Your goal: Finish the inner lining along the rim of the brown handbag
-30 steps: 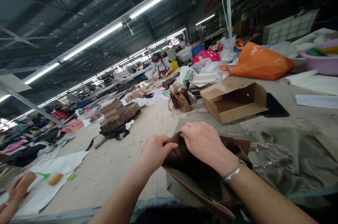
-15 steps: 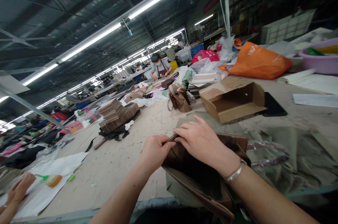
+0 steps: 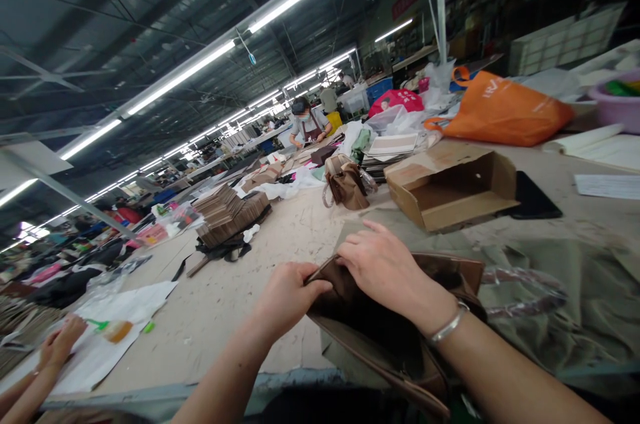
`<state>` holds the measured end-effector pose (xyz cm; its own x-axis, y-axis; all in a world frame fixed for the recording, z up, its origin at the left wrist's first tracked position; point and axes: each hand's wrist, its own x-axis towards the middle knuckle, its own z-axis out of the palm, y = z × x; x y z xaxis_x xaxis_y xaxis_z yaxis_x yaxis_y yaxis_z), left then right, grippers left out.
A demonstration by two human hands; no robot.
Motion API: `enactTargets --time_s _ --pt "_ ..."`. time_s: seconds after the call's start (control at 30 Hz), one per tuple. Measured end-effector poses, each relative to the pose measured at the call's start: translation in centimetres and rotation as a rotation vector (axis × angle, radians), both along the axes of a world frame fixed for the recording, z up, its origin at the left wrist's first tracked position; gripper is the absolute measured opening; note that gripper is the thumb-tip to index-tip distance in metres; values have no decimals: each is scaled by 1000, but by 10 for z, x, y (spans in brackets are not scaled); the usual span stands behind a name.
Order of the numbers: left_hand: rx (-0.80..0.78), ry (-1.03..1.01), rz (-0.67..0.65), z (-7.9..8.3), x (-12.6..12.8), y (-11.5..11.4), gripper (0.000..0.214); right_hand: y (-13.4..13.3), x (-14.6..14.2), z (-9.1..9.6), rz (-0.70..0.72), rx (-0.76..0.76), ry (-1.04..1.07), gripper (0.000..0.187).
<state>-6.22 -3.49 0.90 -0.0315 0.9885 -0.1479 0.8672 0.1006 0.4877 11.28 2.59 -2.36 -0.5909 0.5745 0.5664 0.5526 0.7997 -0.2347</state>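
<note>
A brown leather bag (image 3: 380,337) lies open at the near table edge on olive-green fabric (image 3: 550,291). My left hand (image 3: 287,294) is closed on the bag's left rim, pinching it. My right hand (image 3: 385,264), with a silver bracelet on the wrist, rests on the top of the bag's opening; its fingers point left and press on the rim close to my left thumb.
An open cardboard box (image 3: 450,187) and a black flat item (image 3: 533,201) lie behind the bag. Further back are a small brown bag (image 3: 345,184), a stack of brown pieces (image 3: 227,211) and an orange bag (image 3: 505,111). Another person's hands (image 3: 57,344) are at lower left near white paper (image 3: 120,324).
My right hand's fingers have stretched out a little along the bag's rim. The view has shifted slightly; my left hand keeps its grip.
</note>
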Motion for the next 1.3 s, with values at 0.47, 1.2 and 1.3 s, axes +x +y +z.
enactTargets --time_s 0.47,1.2,1.3 --pt "178 101 -14 -4 6 7 31 -2 -3 -1 -8 -25 -3 21" --pt "136 -10 -74 0 1 5 29 -6 -10 -2 61 31 32 19" --pt "-12 -267 -75 10 -9 2 31 -6 -11 -1 62 49 39 19"
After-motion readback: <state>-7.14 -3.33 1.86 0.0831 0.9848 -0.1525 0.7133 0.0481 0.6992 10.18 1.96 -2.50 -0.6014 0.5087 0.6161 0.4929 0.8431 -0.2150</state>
